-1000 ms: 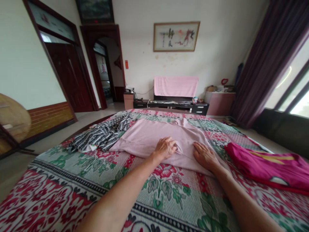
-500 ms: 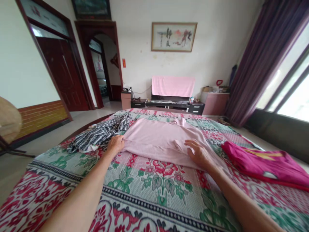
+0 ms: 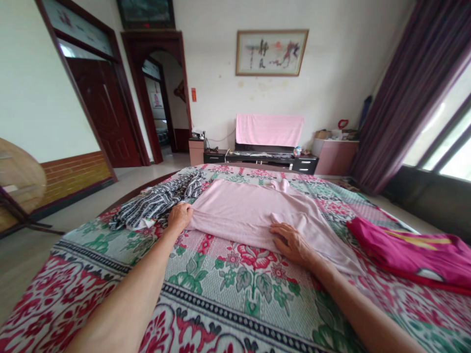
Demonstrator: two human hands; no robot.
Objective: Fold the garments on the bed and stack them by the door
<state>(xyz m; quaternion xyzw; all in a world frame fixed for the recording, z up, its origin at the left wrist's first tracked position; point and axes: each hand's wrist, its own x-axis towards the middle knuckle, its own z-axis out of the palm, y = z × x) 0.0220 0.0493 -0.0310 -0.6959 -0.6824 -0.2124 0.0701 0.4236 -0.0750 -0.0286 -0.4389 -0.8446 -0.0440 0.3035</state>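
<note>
A pale pink long-sleeved shirt (image 3: 239,201) lies spread on the flowered cover, with a folded strip along its near side. At its left end, my left hand (image 3: 180,216) pinches the shirt's edge between thumb and fingers. Palm down, my right hand (image 3: 292,242) rests on the near right part of the shirt, its fingers stretched out and touching the cloth. A sleeve stretches toward the right, partly behind my right wrist. Close to my left hand is a crumpled black-and-white patterned garment (image 3: 156,201).
The red, green and white flowered cover (image 3: 221,274) drapes the table. A folded magenta garment (image 3: 415,250) lies at the right. Beyond the table stand a low black cabinet (image 3: 306,164) and a screen under a pink cloth (image 3: 270,129). A round wooden board (image 3: 22,176) leans at the left.
My right hand has shifted left and come down flat on the near part of the shirt. My left hand keeps its hold at the left edge. The view has turned slightly left.
</note>
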